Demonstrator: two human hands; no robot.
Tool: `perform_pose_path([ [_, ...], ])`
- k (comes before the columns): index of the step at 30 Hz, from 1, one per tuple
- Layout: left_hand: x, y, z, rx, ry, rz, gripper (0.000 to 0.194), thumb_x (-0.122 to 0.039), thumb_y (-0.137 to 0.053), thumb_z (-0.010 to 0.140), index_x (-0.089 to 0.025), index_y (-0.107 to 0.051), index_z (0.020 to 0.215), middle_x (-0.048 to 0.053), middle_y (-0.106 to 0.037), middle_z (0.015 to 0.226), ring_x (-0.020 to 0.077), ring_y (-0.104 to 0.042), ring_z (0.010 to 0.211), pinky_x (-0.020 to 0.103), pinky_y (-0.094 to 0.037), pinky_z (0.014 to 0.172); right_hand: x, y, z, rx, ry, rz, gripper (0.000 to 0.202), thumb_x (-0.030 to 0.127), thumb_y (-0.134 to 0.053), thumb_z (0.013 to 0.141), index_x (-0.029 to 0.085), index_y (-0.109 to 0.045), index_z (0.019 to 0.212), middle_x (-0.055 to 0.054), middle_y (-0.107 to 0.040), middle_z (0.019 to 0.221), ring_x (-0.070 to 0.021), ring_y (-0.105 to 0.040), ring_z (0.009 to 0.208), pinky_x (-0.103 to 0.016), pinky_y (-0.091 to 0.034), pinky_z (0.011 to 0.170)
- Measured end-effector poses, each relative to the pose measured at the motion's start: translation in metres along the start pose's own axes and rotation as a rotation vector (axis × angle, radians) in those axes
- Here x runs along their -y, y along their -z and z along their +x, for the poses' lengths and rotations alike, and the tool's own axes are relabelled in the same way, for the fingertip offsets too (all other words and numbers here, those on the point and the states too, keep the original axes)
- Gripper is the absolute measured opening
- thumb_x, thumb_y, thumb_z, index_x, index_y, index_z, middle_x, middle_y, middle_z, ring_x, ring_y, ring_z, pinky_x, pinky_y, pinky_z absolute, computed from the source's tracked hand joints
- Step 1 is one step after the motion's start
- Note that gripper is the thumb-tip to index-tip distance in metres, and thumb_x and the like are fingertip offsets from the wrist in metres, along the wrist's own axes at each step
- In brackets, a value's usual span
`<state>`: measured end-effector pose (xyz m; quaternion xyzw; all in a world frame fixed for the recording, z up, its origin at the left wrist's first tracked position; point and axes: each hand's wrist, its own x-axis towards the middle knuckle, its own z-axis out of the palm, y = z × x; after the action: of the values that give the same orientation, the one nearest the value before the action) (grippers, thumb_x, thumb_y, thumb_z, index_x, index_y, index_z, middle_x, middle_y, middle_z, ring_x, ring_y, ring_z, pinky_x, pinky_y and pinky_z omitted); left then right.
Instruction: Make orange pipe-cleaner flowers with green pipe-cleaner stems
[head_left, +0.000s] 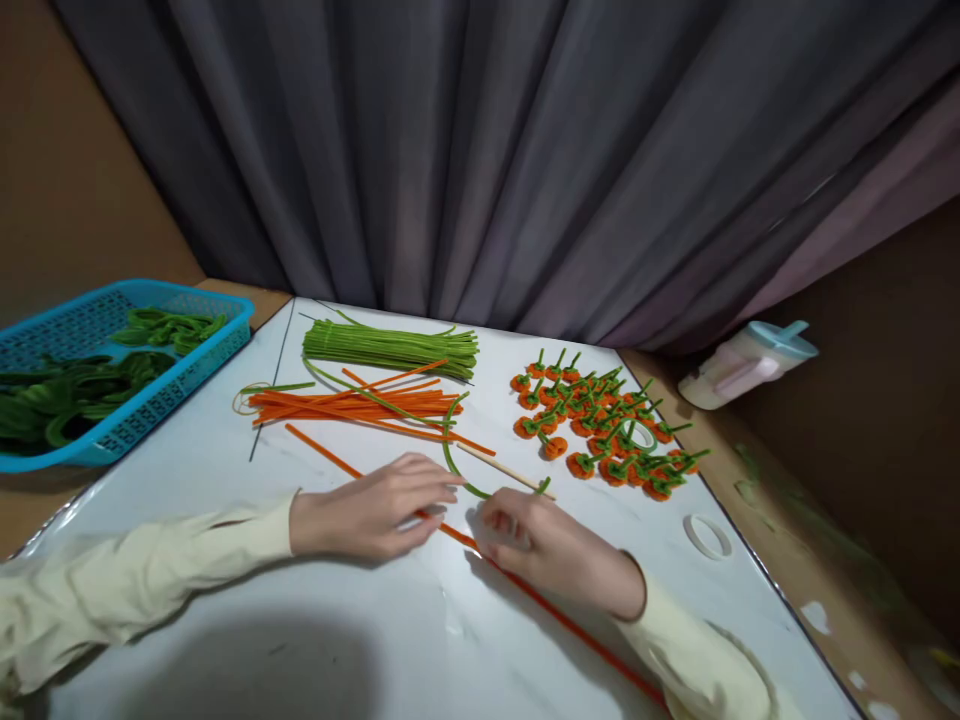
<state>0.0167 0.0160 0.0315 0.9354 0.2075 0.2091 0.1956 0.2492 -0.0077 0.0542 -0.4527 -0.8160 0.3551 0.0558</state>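
Observation:
A long orange pipe cleaner point(559, 612) runs diagonally across the white table, passing under both hands. My left hand point(379, 507) lies along it, palm down, with the stem between its fingers and thumb. Closed and slightly blurred, my right hand point(547, 545) has its fingertips at the same stem, just right of the left hand. Behind the right hand, a curved green pipe cleaner point(448, 450) bends round, partly hidden by the knuckles. A thin wooden stick point(502, 468) lies just beyond the hands.
Bundles of green pipe cleaners point(390, 347) and orange pipe cleaners point(352, 406) lie at the back. Several small orange pumpkins point(555, 447) with green stems crowd the right side near tape rolls point(707, 537). A blue basket point(112, 440) holds green coils; a tumbler point(742, 365) lies tilted at right.

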Motion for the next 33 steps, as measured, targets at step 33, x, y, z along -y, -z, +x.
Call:
perform_pose_path([
  [33,-0.036,-0.011,0.024,0.281,0.269,0.024,0.019,-0.032,-0.039,0.094,-0.018,-0.048,0.085,0.000,-0.062,0.078,0.0163,-0.060,0.067,0.025,-0.034,0.055,-0.013,-0.025,-0.021,-0.521,0.515,-0.796,0.035,0.007,-0.029,0.091,0.013,-0.057,0.071,-0.005,-0.053,0.067,-0.0169,-0.042,0.064,-0.031,-0.029,0.058],
])
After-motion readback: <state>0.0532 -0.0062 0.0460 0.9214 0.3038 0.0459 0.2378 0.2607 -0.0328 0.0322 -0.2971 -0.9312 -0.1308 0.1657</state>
